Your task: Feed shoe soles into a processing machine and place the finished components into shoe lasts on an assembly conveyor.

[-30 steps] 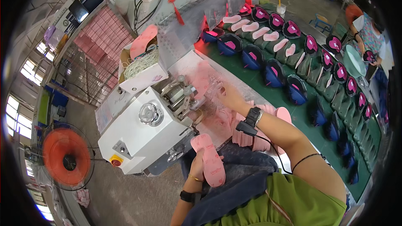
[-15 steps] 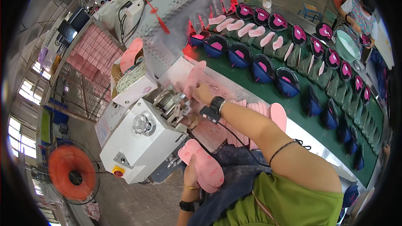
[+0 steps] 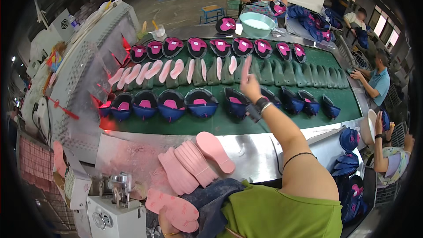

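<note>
at the near left, the left hand [image 3: 165, 224] grasps overlapping pink insoles [image 3: 174, 207], while the right hand [image 3: 251, 87], farther right, grips a single insole [image 3: 246, 68] over the green belt [image 3: 198, 125].

A pink sole [image 3: 246, 69] points up in the right hand [image 3: 251, 89]. Two pink soles [image 3: 178, 208] with red marks overlap in the left hand [image 3: 166, 224].

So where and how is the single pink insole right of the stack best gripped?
Probably grip the pink insole by its lower-right end, pinching across both long edges, coming from the right: that end juts beyond the stack, which crowds its left side.
</note>
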Demonstrator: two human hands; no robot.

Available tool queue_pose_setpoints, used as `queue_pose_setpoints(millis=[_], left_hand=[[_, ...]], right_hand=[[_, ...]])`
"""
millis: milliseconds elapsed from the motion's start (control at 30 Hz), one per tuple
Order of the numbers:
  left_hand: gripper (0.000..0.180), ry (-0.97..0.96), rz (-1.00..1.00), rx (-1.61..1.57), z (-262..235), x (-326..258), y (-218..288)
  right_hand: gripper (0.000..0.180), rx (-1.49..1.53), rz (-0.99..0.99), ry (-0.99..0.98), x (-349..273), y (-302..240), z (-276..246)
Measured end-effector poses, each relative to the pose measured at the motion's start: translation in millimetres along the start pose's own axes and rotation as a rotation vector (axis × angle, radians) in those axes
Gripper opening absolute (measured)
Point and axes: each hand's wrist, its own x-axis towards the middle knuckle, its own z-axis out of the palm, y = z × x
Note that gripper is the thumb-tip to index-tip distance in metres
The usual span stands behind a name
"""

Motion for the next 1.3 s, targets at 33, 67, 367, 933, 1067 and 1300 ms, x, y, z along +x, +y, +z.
queue_pose_setpoints(millis=[33, 67, 367, 933, 1067, 1300], left_hand=[[0.049, -0.017, -0.009, -0.01, 17.3, -7.7, 5.3], [0.051, -0.021, -0.016, -0.021, 34.5, -14.8, 13.3], [0.049, -0.052, -0.09, 0.027, 33.9, -8.8, 1.8], [0.056, 0.16, 0.311, -0.059, 13.6, -19.9, 5.5], [0.058, 0.118, 0.174, -0.208, -2.8, -39.9, -9.2], [0.038, 0.046, 0.203, -0.302, -15.5, -45.3, -19.0]], right_hand=[[0.033, -0.016, 0.039, 0.003, 27.3, 38.4, -15.2], [0.035, -0.074, -0.063, 0.05, 46.8, 66.6, -27.1], [0.03, 0.271, -0.141, 0.068, 39.2, 50.8, 24.5], [0.021, 0.678, -0.454, -1.27, -384.8, -213.0, 46.6], [0.037, 0.69, -0.388, -1.413, -371.4, -244.4, 98.8], [0.015, 0.339, -0.786, -0.937, -382.5, -347.2, 49.6]])
